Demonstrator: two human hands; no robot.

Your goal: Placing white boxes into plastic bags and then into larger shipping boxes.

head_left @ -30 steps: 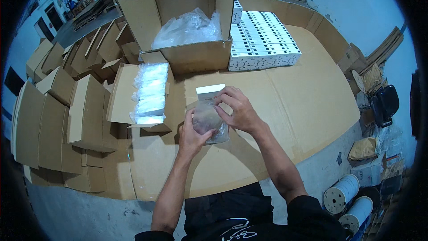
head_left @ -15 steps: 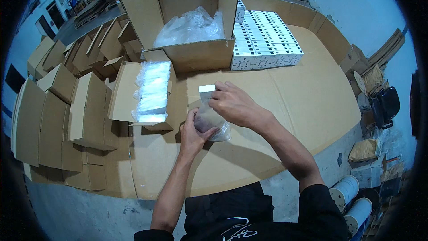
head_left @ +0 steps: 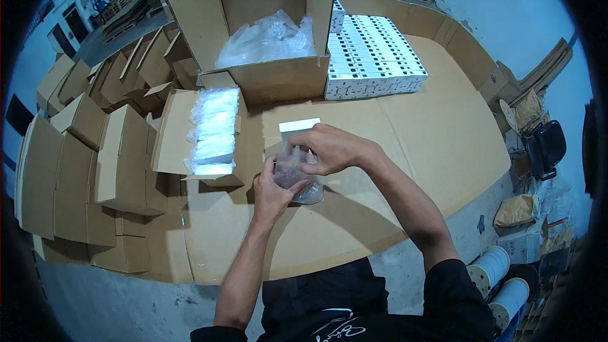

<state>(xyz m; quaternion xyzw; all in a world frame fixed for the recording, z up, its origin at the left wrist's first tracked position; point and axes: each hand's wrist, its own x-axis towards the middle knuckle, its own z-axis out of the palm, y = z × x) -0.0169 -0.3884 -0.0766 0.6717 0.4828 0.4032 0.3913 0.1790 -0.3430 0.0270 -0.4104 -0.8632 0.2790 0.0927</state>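
A small white box (head_left: 297,126) stands upright at the mouth of a clear plastic bag (head_left: 306,195), above the cardboard-covered table. My right hand (head_left: 334,149) is closed round the box's near side, its fingers curled at the bag's upper part. The bag's lower part is gripped by my left hand (head_left: 272,193), thumb across its front. How far the box reaches into the bag is hidden behind my right fingers. To the left, an open carton (head_left: 218,179) holds a row of white boxes wrapped in clear plastic (head_left: 215,128).
A large open carton (head_left: 278,79) with clear plastic bags (head_left: 269,41) stands at the back. Right of it is a block of stacked white printed boxes (head_left: 377,57). Several empty cartons (head_left: 126,158) crowd the left. Cable spools (head_left: 491,266) sit on the floor at right.
My right hand has shifted from the box's upper right side to lower at the bag's mouth. The box now shows a wider face. My left hand still holds the bag.
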